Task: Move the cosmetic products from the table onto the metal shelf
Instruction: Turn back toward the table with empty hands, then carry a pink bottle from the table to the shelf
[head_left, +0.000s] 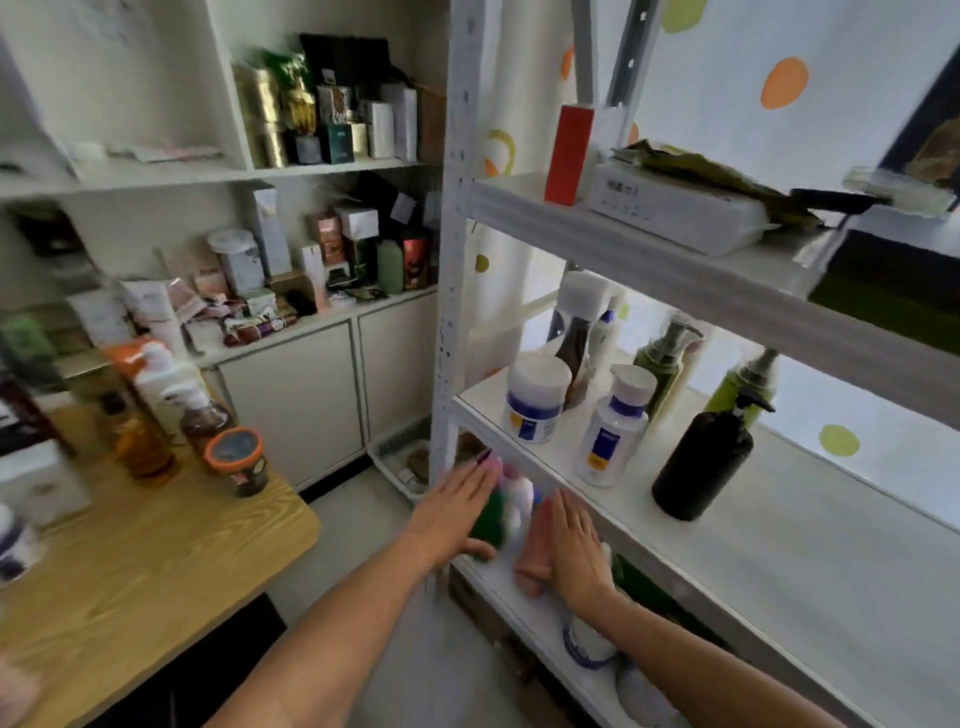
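In the head view, the only one given, both hands are low at the front corner of the metal shelf (805, 545), on the tier beneath the one where a black pump bottle (701, 460) and a white jar (535, 397) stand. The left hand (457, 506) and the right hand (579, 553) are apart, fingers straight and flat, and neither is curled round anything. They flank a small cluster of products: a green bottle (491, 514) against the left palm, a white bottle (521, 506) behind it, and a peach tube (532, 558) lying beside the right hand. Motion blur hides whether the right palm touches the tube. The step looks like settling this cluster on the lower tier. To do it well, the 2 palms should press inward evenly and slide the group back from the front edge, since the green bottle sits near the corner post and could tip off. The lying tube could be stood up or laid parallel to the edge so it cannot roll. Release should be slow, 1 hand at a time. At least 2 products stand on the wooden table (156, 571) at left, among them an orange-lidded jar (235, 457) and an amber bottle (144, 447), so the task seems only partly done.
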